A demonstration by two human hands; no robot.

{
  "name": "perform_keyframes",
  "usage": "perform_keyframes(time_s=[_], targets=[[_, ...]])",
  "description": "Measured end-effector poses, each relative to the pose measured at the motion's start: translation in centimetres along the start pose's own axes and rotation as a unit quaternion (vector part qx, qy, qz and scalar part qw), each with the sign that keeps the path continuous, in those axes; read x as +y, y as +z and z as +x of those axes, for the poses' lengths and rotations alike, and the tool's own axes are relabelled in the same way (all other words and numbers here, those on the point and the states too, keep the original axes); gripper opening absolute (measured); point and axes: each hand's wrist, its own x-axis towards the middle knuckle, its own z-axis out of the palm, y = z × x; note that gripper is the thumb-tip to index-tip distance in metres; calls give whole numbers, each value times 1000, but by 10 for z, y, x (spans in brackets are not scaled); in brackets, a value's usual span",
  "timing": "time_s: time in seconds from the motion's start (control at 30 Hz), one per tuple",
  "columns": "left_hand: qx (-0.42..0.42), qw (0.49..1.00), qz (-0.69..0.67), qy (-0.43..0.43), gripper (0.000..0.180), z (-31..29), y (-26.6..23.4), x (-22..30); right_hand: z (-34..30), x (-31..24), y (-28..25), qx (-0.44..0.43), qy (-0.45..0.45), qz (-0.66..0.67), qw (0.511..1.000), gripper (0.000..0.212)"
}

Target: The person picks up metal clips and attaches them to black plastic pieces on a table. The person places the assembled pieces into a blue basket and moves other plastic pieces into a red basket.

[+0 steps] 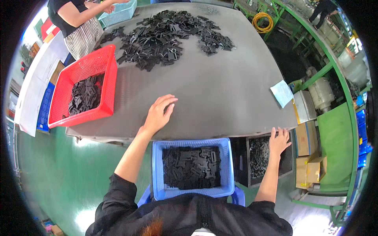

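Observation:
My left hand is over the near part of the grey table, fingers loosely stretched and nothing held. Near the table's front right corner, above a dark open box, is my right hand, empty with its fingers spread. Between my forearms, close to my body, a blue basket holds many flat black parts. A large heap of similar black pieces lies loose at the far side of the table.
A red basket with black pieces stands at the table's left edge. A light blue cloth or paper lies at the right edge. Another person stands at the far left by a pale blue basket. Cardboard boxes and green framing are right.

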Motion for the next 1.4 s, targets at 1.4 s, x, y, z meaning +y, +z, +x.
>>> perform_keyframes(time_s=[1.4], targets=[[321,946,10,-34,23,103,37,-71,32,-361,-1,-130,-591,258,753,60]])
